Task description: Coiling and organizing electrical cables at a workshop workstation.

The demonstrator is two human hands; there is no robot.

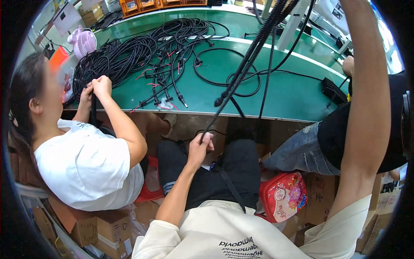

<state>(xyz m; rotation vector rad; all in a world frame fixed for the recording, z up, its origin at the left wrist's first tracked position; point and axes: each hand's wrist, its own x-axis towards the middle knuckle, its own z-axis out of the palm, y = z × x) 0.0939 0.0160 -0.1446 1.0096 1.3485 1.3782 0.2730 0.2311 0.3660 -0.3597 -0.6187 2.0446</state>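
My left hand (200, 150) is closed around the lower end of a thin black cable (214, 115) above my lap. From there the cable slants up and right, over the near edge of the green table, beside a thick bundle of black ribbed cables (255, 51). A black connector end (218, 102) hangs from that bundle just above the table edge. My right arm reaches high along the right side, and its hand is out of the picture past the top edge.
On the green table (284, 97) lie a heap of coiled black cables (125, 56), loose connectors with red wires (159, 77) and a black box (333, 90). One co-worker (90, 159) sits at left, another (297, 149) at right. A red stool (280, 196) and cardboard boxes (114, 226) are nearby.
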